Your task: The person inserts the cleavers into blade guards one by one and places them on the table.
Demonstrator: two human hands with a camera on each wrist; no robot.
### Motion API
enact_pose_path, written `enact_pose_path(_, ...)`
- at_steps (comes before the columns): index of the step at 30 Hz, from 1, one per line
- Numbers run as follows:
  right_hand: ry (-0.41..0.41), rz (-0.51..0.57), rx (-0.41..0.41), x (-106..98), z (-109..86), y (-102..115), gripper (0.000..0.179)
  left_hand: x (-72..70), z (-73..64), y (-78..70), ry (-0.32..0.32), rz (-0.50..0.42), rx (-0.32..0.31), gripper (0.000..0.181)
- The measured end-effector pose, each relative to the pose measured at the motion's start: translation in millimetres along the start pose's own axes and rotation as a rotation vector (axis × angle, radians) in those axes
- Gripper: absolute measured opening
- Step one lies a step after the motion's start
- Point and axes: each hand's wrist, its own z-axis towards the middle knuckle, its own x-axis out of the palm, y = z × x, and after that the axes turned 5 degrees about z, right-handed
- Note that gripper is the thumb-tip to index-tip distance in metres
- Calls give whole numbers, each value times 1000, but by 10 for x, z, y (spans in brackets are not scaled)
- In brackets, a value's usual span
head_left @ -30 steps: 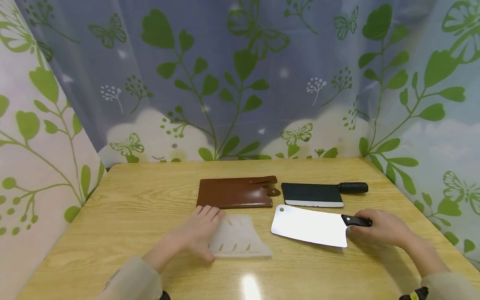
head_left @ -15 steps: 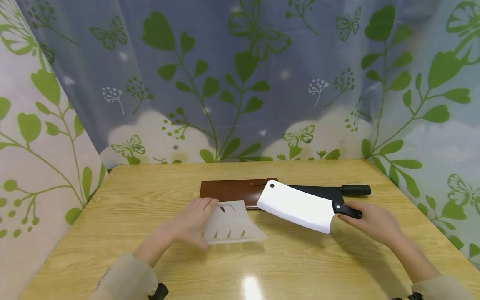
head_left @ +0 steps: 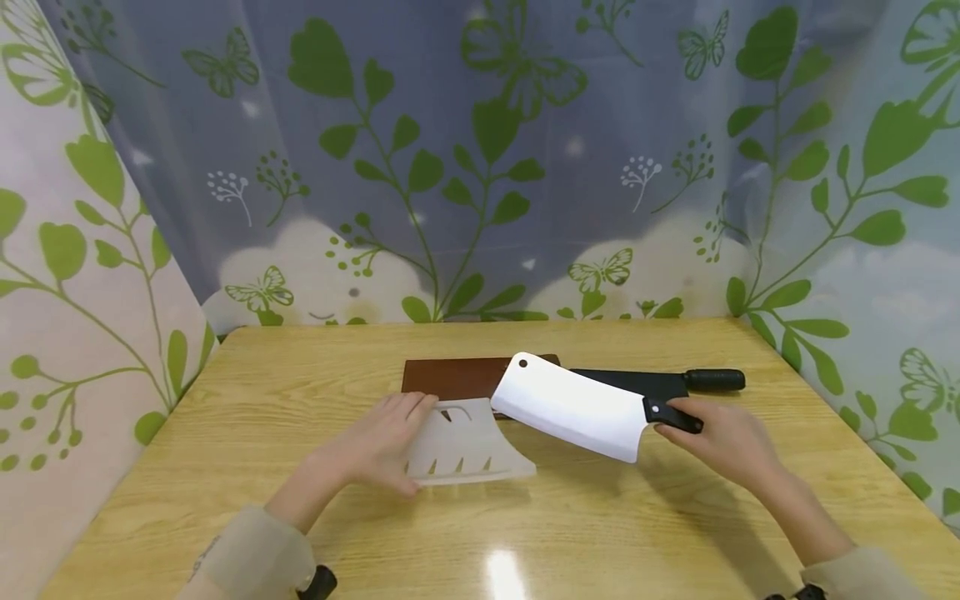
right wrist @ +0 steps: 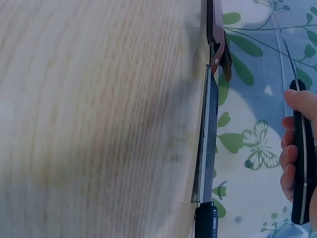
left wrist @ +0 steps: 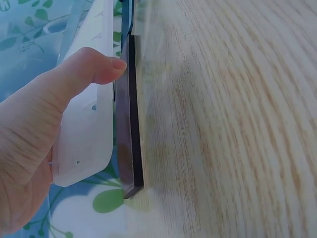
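Observation:
A translucent white blade guard (head_left: 465, 446) with several slots is gripped at its left end by my left hand (head_left: 378, 442), raised a little off the table. In the left wrist view the thumb lies along one side of the guard (left wrist: 86, 144). My right hand (head_left: 723, 437) holds a cleaver (head_left: 573, 408) by its black handle, fingers curled round it in the right wrist view, where the handle (right wrist: 303, 163) shows edge-on. The shiny blade hangs above the table, tilted, its holed tip close to the guard's right end but apart from it.
Behind the guard a brown leather sheath (head_left: 450, 379) lies flat on the wooden table (head_left: 300, 358). A second cleaver with a dark blade and black handle (head_left: 715, 380) lies right of it, partly hidden by the raised blade. A patterned curtain (head_left: 420, 250) hangs behind.
Both hands have lifted the guard and the bright cleaver off the table. The cleaver has moved left and tilted, tip higher, toward the guard; the guard has hardly moved in the last half second.

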Motion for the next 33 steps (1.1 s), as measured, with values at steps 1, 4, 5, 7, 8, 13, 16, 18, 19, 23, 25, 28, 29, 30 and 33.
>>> enact_pose_path(1,-2,-2,0,5,2,4,40,2,-1,3,-2,0,1,111)
enact_pose_path(4,-14,-8,-13,23,2,8,40,12,-5,7,-9,4,5,111)
enact_pose_path(5,-19,-8,-18,29,-2,11,39,17,-5,6,-12,9,6,111)
enact_pose_path(7,-28,-2,-29,39,-5,18,38,22,-5,3,-18,22,8,111)
enact_pose_path(8,-36,-3,-38,44,-5,20,37,22,-4,2,-21,28,8,111)
enact_pose_path(13,-71,-6,-75,56,0,17,34,3,-6,-6,-4,41,-5,112)
enact_pose_path(16,-95,-17,-112,63,-8,-4,33,-5,-11,-10,12,41,-8,112)
enact_pose_path(18,-122,-24,-146,75,-18,-25,32,-4,-13,-11,13,42,-5,112)
enact_pose_path(19,-136,-27,-165,82,-23,-34,31,-3,-16,-10,12,39,-4,113)
enact_pose_path(23,-200,-27,-255,116,-34,-83,29,4,-23,-2,10,36,4,114)
enact_pose_path(25,-231,-26,-298,134,-30,-117,29,4,-23,1,14,34,8,114)
enact_pose_path(28,-260,-29,-340,152,-28,-163,28,7,-23,-1,25,33,6,113)
enact_pose_path(29,-270,-33,-352,157,-27,-174,27,6,-24,-3,28,29,4,112)
enact_pose_path(30,-277,-39,-362,158,-29,-182,27,7,-24,-6,28,28,7,112)
enact_pose_path(33,-283,-42,-386,164,-43,-200,26,13,-29,-15,31,27,10,111)
